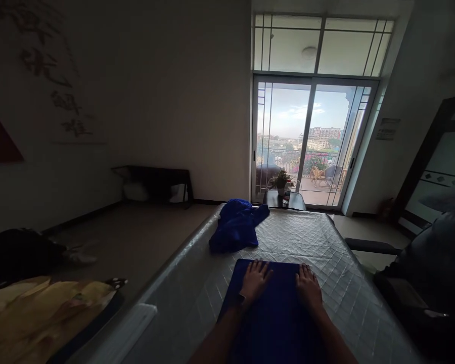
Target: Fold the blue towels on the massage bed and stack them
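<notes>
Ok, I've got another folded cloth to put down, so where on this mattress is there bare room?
The mattress is bare to the right of the crumpled blue cloth, and left of the flat blue cloth. The near middle is taken: left hand and right hand lie flat on that cloth.

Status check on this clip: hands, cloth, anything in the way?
Left hand and right hand flat, fingers spread, on the flat blue cloth. Crumpled blue cloth lies beyond, apart. Nothing between.
</notes>
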Demonstrator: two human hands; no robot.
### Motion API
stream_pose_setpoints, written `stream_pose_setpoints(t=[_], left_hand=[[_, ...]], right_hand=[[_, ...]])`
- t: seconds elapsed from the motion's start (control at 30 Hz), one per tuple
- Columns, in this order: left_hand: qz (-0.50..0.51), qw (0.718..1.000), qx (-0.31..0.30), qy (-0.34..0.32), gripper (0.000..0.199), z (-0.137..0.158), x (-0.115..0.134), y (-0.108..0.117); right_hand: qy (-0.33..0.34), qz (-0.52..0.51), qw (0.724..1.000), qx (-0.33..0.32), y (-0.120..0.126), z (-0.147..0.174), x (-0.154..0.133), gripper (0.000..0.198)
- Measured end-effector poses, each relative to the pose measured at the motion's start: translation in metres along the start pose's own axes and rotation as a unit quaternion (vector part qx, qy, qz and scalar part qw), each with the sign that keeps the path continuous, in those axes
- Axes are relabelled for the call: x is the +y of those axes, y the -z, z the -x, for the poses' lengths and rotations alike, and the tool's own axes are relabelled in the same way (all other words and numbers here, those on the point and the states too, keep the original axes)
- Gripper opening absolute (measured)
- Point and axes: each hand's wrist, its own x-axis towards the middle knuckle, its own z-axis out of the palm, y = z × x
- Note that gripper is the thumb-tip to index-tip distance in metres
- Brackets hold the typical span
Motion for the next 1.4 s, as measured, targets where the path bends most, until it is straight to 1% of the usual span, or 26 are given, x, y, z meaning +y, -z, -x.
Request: stream_pose_setpoints(t=[0.1,0.13,0.2,0.3,0.47,0.53,0.6,0.67,0.73,0.8,0.83,0.87,0.93,1.0,1.07,1.17,1.3,1.4], left_hand=[[-0.022,0.999,0.006,0.047,0.059,0.012,-0.046,0.023],[-0.027,0.998,0.006,0.061,0.060,0.015,-0.057,0.028],[-0.036,0.996,0.004,0.078,0.064,0.019,-0.070,0.033],[-0.044,0.995,-0.002,0.088,0.068,0.021,-0.076,0.034],[-0.081,0.991,-0.022,0.102,0.073,0.016,-0.070,0.038],[-0.088,0.991,-0.013,0.100,0.074,0.012,-0.057,0.038],[-0.090,0.993,0.005,0.076,0.074,0.007,-0.032,0.033],[-0.077,0.997,0.020,0.023,0.071,0.003,0.004,0.021],[-0.040,0.998,0.014,-0.041,0.069,0.000,0.046,0.002],[-0.028,0.997,0.002,-0.077,0.065,-0.003,0.082,-0.018],[-0.018,0.996,-0.003,-0.091,0.063,-0.004,0.095,-0.027],[-0.009,0.995,-0.006,-0.098,0.062,-0.004,0.104,-0.034],[0.007,0.995,-0.005,-0.098,0.062,-0.004,0.111,-0.044],[0.009,0.997,-0.001,-0.081,0.064,-0.003,0.103,-0.045],[-0.002,0.998,0.000,-0.058,0.067,0.000,0.084,-0.038],[-0.032,0.999,-0.008,-0.007,0.070,0.009,0.042,-0.017],[-0.078,0.995,-0.006,0.062,0.075,0.024,-0.019,0.012],[-0.092,0.992,0.000,0.086,0.080,0.033,-0.047,0.022]], right_hand=[[-0.009,0.013,1.000,-0.007,-0.001,-0.001,-0.001,0.059],[-0.011,0.018,1.000,-0.012,0.000,-0.001,-0.001,0.060],[-0.015,0.021,0.999,-0.026,0.000,-0.001,0.000,0.061],[-0.017,0.016,0.999,-0.047,0.001,-0.002,0.003,0.062],[-0.022,0.024,0.998,-0.060,0.002,-0.001,0.005,0.064],[-0.020,0.030,0.997,-0.064,0.003,0.000,0.004,0.064],[-0.015,0.031,0.997,-0.064,0.004,0.001,0.003,0.064],[-0.010,0.032,0.998,-0.059,0.004,0.001,0.003,0.064],[0.001,0.039,0.998,-0.055,0.003,0.002,0.005,0.062],[0.027,0.052,0.997,-0.056,0.002,0.003,0.007,0.059],[0.040,0.058,0.996,-0.056,0.001,0.003,0.009,0.057],[0.050,0.064,0.995,-0.056,0.001,0.003,0.010,0.057],[0.059,0.072,0.994,-0.055,0.000,0.003,0.012,0.057],[0.055,0.075,0.994,-0.053,-0.001,0.002,0.012,0.056],[0.042,0.072,0.995,-0.051,-0.001,0.001,0.010,0.058],[0.018,0.055,0.997,-0.044,-0.001,0.001,0.008,0.061],[0.002,0.027,0.999,-0.046,0.000,0.001,0.005,0.063],[-0.005,0.012,0.999,-0.053,0.004,0.001,0.003,0.064]])
